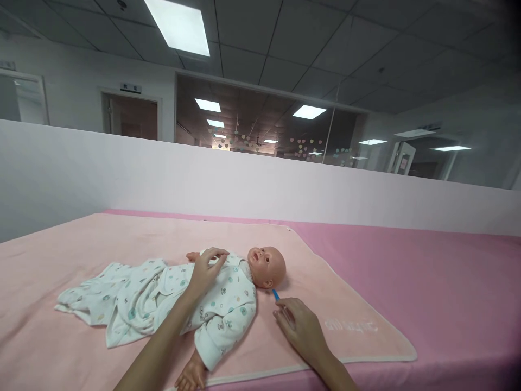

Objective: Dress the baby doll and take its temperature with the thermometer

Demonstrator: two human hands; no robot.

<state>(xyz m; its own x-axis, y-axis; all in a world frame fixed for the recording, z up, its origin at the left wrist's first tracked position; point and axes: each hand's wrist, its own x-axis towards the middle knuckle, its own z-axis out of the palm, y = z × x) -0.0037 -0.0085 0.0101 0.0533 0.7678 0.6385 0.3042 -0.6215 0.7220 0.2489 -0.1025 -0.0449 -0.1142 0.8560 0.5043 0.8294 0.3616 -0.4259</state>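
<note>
our left hand (208, 266) is over the doll (272, 267), thumb apart; our right hand (300, 325) pinches a blue stick (275, 294).

On a sheet (459, 293), a blanket (134, 233); on the blanket, a doll (226, 301), head (274, 266) to the right. On or just above its chest (236, 274), the left hand (206, 269); before the head, slightly right, the right hand (303, 326) with a stick (275, 294). Behind the sheet, a low wall (244, 179); beyond it, a doorway (136, 118) left of a window (260, 119).
</note>
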